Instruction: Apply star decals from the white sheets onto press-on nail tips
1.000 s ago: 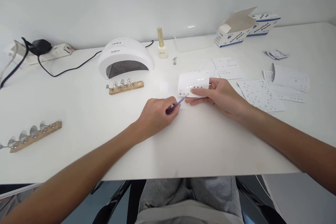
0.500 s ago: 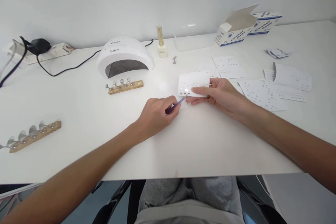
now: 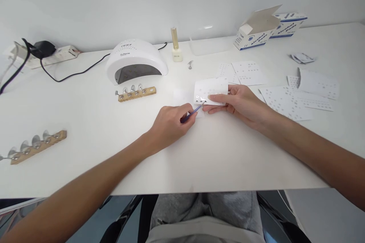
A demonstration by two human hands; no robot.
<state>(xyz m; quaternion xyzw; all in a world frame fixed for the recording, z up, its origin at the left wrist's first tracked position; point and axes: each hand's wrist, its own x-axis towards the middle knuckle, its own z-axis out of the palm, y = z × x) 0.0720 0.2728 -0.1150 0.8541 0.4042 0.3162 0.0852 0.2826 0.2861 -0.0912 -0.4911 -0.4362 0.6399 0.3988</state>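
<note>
My right hand point(image 3: 238, 102) pinches a white sticker sheet point(image 3: 211, 88), thumb on its face and fingers behind, with the sheet curving back at the top. Dark star stickers run along its lower left edge. Closed round a thin purple tool point(image 3: 189, 115), perhaps tweezers or a brush, is my left hand point(image 3: 173, 123). The tool's tip meets the sheet's lower edge by the stars; whether a sticker is on it I cannot tell. Beneath the sheet lies a pale piece of paper point(image 3: 179, 97), partly hidden.
Behind stand a white nail lamp point(image 3: 135, 59), a polish bottle point(image 3: 176, 53) and a small nail-tip stand point(image 3: 190, 65). Wooden holders with nail tips point(image 3: 137, 94) lie to the left. More sticker sheets point(image 3: 285, 102) and alcohol pad boxes point(image 3: 255, 36) are on the right.
Hardly anything differs. Both hands keep their places at the sheet, and the tool's tip remains at its lower edge; the whole view has shifted very slightly.
</note>
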